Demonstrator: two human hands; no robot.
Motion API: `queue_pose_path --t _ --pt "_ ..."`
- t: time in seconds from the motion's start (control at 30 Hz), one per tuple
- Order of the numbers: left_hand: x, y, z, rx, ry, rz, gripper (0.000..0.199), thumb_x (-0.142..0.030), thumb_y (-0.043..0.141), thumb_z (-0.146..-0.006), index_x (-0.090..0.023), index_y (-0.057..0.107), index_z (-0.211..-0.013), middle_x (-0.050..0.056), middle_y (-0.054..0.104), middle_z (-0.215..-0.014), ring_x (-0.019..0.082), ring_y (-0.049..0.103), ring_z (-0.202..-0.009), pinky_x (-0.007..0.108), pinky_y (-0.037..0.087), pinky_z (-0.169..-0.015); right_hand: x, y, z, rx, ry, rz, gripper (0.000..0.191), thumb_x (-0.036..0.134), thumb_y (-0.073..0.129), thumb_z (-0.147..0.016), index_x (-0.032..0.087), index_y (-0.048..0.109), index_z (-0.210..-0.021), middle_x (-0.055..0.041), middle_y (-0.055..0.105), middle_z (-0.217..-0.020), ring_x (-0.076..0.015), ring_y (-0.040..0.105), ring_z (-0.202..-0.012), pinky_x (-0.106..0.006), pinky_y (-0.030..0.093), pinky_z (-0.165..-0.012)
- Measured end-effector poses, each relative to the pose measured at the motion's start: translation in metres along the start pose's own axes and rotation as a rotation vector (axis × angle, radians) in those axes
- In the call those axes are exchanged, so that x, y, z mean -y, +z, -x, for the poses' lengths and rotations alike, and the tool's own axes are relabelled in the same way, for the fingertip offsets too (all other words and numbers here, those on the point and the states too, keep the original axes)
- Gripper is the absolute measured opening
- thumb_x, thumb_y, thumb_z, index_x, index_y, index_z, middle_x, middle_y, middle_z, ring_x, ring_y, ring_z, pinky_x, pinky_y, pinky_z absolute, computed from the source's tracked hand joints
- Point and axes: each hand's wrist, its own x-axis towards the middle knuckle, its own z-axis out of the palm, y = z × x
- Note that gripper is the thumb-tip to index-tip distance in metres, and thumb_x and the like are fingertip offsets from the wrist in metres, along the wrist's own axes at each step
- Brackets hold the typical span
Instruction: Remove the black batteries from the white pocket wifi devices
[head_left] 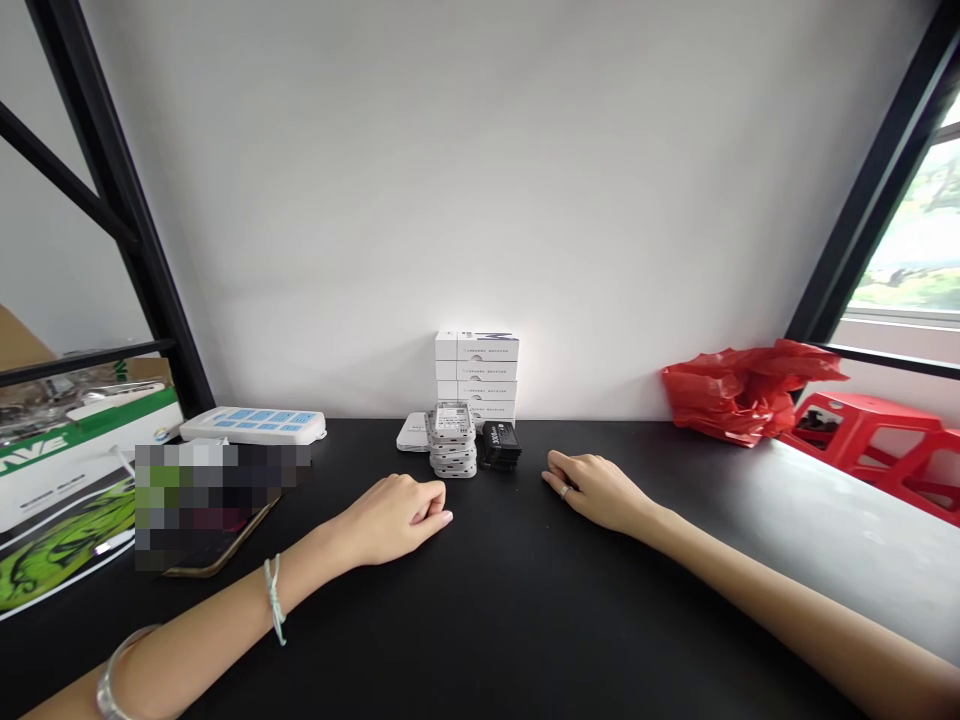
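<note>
Against a pale wall (480,200), the black worktop (487,620) carries white boxes (477,370), piled at the back, probably so the wall steadies them. In front stand stacked units (453,455), with lids (410,432) to their left and dark batteries (501,448) to their right, seemingly sorted by kind for easy reach. The left hand (397,520) rests curled, grip narrow, nothing visible in it; the right hand (596,488) lies palm down near the batteries, its grip hidden, so I cannot tell how wide.
</note>
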Motion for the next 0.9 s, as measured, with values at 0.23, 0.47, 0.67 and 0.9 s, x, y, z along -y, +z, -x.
queue_pose_path --t 0.23,0.47,0.67,0.9 --pt "-0.0013 -0.0013 0.0015 0.005 0.004 -0.002 0.030 -0.038 0.045 -0.089 -0.020 0.040 -0.065 -0.007 0.041 -0.050 0.009 0.037 -0.047 0.021 0.027 -0.051 0.0002 -0.0007 0.0002 0.000 0.000 -0.003 0.026 0.030 0.039 -0.091 0.023 0.031 -0.067 0.0033 0.050 -0.056 -0.0151 0.049 -0.050 -0.025 0.022 -0.049" --pt "-0.0010 -0.0008 0.0005 -0.001 0.002 -0.005 0.030 -0.038 0.045 -0.089 -0.020 0.040 -0.065 -0.007 0.041 -0.050 0.009 0.037 -0.047 0.021 0.026 -0.050 0.0000 -0.0015 0.0008 0.005 -0.002 -0.003 0.026 0.029 0.039 -0.092 0.023 0.031 -0.067 0.0033 0.051 -0.056 -0.0151 0.049 -0.050 -0.025 0.022 -0.049" --pt "-0.0024 -0.0019 0.0004 -0.001 0.007 -0.002 0.030 -0.037 0.045 -0.089 -0.020 0.039 -0.065 -0.007 0.041 -0.050 0.009 0.035 -0.046 0.021 0.026 -0.050 0.0005 -0.0015 0.0005 0.003 0.000 0.000 0.025 0.029 0.039 -0.092 0.023 0.035 -0.068 0.0029 0.052 -0.057 -0.0150 0.050 -0.050 -0.025 0.022 -0.049" --pt "-0.0024 -0.0025 0.0021 -0.007 0.010 -0.006 0.029 -0.037 0.045 -0.088 -0.020 0.040 -0.065 -0.007 0.041 -0.051 0.009 0.036 -0.046 0.022 0.025 -0.050 -0.0001 -0.0003 0.0002 0.000 0.000 0.003 0.025 0.029 0.039 -0.092 0.023 0.035 -0.068 0.0031 0.051 -0.056 -0.0153 0.050 -0.050 -0.026 0.021 -0.049"
